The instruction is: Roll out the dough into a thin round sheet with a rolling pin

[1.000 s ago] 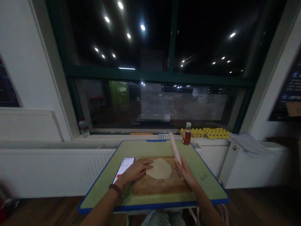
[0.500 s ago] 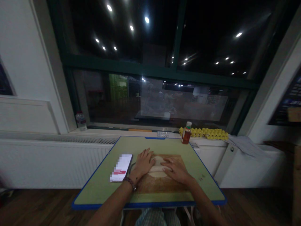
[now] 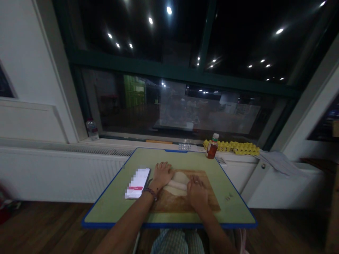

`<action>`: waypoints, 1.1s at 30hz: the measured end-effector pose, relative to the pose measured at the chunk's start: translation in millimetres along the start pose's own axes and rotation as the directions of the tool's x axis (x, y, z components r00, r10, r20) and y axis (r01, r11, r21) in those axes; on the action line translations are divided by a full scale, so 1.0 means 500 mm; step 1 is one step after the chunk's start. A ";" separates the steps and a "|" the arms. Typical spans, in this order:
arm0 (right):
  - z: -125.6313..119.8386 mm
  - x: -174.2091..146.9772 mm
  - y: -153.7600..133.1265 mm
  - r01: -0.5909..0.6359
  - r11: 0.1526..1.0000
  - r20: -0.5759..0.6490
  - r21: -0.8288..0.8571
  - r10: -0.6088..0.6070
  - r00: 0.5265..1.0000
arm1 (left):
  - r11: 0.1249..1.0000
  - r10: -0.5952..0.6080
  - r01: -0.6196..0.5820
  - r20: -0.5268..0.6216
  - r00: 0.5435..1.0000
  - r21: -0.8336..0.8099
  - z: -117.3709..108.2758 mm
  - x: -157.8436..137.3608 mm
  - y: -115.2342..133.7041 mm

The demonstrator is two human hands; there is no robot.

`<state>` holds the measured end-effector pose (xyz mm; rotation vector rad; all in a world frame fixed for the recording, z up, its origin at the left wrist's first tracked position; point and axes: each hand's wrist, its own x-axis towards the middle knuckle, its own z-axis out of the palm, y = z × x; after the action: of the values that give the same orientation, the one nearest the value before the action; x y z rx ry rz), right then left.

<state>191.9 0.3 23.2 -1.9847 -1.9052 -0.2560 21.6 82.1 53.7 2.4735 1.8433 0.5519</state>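
A pale rolling pin (image 3: 178,185) lies across a flat, pale sheet of dough (image 3: 181,177), which shows both in front of it and behind it. The dough rests on a wooden board (image 3: 182,206) dusted with flour. My left hand (image 3: 162,175), with a beaded bracelet at the wrist, is closed over the pin's left end. At the right end, the fingers of my right hand (image 3: 197,190) are curled over the pin. Both hands hide the pin's ends.
The board lies on a green folding table (image 3: 111,208) with a blue edge. A lit phone (image 3: 138,183) is left of my left hand. A bottle of reddish liquid (image 3: 212,147) stands at the far right corner, before yellow egg trays (image 3: 235,147). A clear bottle (image 3: 92,129) is on the sill.
My hands were spread flatter over the pin and dough; now their fingers are curled on the pin's ends. My right hand has moved to the pin's right end, uncovering more dough. The view tilted slightly.
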 end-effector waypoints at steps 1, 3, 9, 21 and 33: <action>0.003 -0.017 -0.004 -0.003 1.000 -0.015 -0.010 0.003 1.000 | 1.000 0.014 -0.014 0.023 1.000 -0.001 0.003 -0.003 -0.003; 0.008 -0.045 -0.010 -0.007 1.000 -0.043 -0.010 0.007 0.999 | 0.999 0.049 -0.049 0.092 0.995 -0.001 0.006 -0.014 -0.011; 0.004 -0.044 -0.017 -0.015 1.000 -0.030 0.009 0.015 0.999 | 0.998 0.051 -0.056 0.156 0.986 0.030 0.007 -0.028 -0.017; 0.013 0.073 0.002 -0.056 0.995 0.020 -0.085 0.058 0.998 | 0.996 -0.072 0.066 0.105 0.992 0.059 0.031 0.058 -0.001; -0.005 -0.046 -0.023 0.008 1.000 -0.012 -0.022 -0.009 1.000 | 0.985 0.157 -0.170 0.227 0.961 0.035 0.011 -0.042 -0.020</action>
<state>179.4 -21.7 18.4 -1.9852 -1.9116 -0.2924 8.8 66.7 40.8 2.6135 1.6034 0.2146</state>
